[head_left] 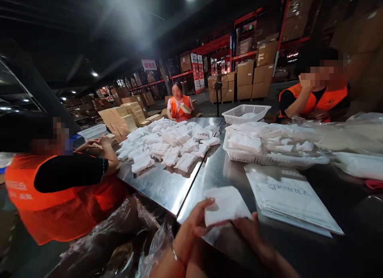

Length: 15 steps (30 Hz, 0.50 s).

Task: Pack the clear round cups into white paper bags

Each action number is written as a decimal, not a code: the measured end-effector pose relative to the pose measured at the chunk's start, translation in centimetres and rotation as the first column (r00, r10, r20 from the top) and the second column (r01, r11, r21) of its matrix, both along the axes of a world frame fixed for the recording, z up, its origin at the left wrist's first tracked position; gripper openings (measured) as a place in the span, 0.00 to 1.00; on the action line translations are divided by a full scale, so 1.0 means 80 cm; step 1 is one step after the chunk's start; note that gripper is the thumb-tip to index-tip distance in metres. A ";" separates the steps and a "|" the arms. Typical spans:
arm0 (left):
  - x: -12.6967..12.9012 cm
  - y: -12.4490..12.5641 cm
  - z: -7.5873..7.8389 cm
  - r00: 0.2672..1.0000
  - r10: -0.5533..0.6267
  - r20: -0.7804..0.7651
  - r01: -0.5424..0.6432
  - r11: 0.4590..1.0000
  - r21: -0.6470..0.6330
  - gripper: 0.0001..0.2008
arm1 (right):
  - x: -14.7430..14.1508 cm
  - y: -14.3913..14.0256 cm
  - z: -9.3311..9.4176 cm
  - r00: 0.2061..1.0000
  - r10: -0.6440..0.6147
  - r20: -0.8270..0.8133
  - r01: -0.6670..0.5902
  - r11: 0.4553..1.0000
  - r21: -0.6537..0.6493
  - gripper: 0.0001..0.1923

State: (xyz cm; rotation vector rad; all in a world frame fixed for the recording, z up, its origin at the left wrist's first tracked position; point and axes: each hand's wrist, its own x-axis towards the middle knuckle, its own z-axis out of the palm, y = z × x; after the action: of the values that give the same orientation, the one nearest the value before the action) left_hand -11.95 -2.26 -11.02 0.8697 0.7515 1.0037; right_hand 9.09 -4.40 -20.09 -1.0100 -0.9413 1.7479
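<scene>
White folded pad (pixel 226 205), at near edge of steel table (pixel 161 186) beside stack of printed bags (pixel 291 200), pinched by 2 hands, left hand (pixel 191 226) and right hand (pixel 254 236) closed on its near corners; probably light, soft, floppy, best held by edges.

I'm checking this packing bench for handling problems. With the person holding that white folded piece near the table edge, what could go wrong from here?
1. The white folded piece is pinched by the left hand and right hand right at the steel table edge; a slip could drop it toward the plastic wrap below.
2. The stack of flat bags lies on slick steel beside the hands; a nudge might fan it out.
3. The white basket is heaped, so packets could spill over.
</scene>
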 end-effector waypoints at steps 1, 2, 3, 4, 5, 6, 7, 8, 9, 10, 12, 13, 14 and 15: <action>-0.011 0.020 0.020 0.996 0.085 0.009 -0.085 0.995 0.052 0.18 | -0.002 0.001 0.001 1.000 0.017 -0.008 -0.017 0.999 0.027 0.43; -0.020 0.042 0.039 0.989 0.146 0.028 -0.148 0.984 0.095 0.20 | -0.004 0.001 0.004 0.999 0.031 -0.020 -0.030 0.998 0.050 0.44; -0.026 0.063 0.055 0.974 0.221 0.057 -0.228 0.963 0.147 0.21 | -0.005 0.001 0.006 0.999 0.032 -0.025 -0.030 0.997 0.074 0.45; -0.027 0.081 0.066 0.941 0.328 0.081 -0.338 0.915 0.219 0.21 | -0.004 -0.001 0.007 1.000 0.015 -0.022 -0.013 0.996 0.093 0.45; -0.022 0.095 0.071 0.917 0.390 0.084 -0.398 0.874 0.279 0.20 | 0.000 -0.004 0.007 1.000 -0.013 -0.009 0.013 0.994 0.104 0.43; -0.013 0.104 0.070 0.913 0.401 0.070 -0.402 0.860 0.313 0.22 | 0.006 -0.008 0.005 0.998 -0.065 0.018 0.063 0.993 0.104 0.41; 0.001 0.107 0.061 0.924 0.382 0.027 -0.368 0.865 0.340 0.24 | 0.016 -0.014 0.001 0.989 -0.133 0.057 0.127 0.987 0.095 0.39; 0.018 0.104 0.047 0.940 0.338 -0.039 -0.303 0.883 0.359 0.27 | 0.029 -0.021 -0.005 0.973 -0.207 0.106 0.198 0.976 0.090 0.37; 0.037 0.099 0.029 0.956 0.263 -0.129 -0.200 0.908 0.367 0.27 | 0.045 -0.030 -0.011 0.945 -0.287 0.159 0.274 0.957 0.098 0.35; 0.056 0.090 0.008 0.957 0.181 -0.227 -0.089 0.928 0.362 0.24 | 0.063 -0.039 -0.017 0.904 -0.369 0.216 0.350 0.929 0.124 0.34; 0.090 0.071 -0.033 0.916 0.067 -0.396 0.084 0.932 0.354 0.15 | 0.106 -0.061 -0.024 0.776 -0.536 0.333 0.484 0.844 0.230 0.30; 0.103 0.062 -0.049 0.885 0.043 -0.465 0.143 0.922 0.359 0.14 | 0.129 -0.072 -0.023 0.694 -0.608 0.385 0.524 0.793 0.310 0.28; 0.113 0.056 -0.061 0.853 0.032 -0.521 0.191 0.910 0.369 0.13 | 0.153 -0.083 -0.019 0.594 -0.682 0.427 0.549 0.731 0.405 0.26; 0.122 0.052 -0.068 0.823 0.030 -0.568 0.234 0.893 0.386 0.14 | 0.178 -0.092 -0.014 0.480 -0.750 0.455 0.553 0.661 0.507 0.23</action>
State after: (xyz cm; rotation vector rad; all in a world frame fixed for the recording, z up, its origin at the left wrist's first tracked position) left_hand -2.15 1.87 -16.50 1.6391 0.9722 0.8279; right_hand 23.34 -11.78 -21.19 -1.5485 -0.9749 0.5497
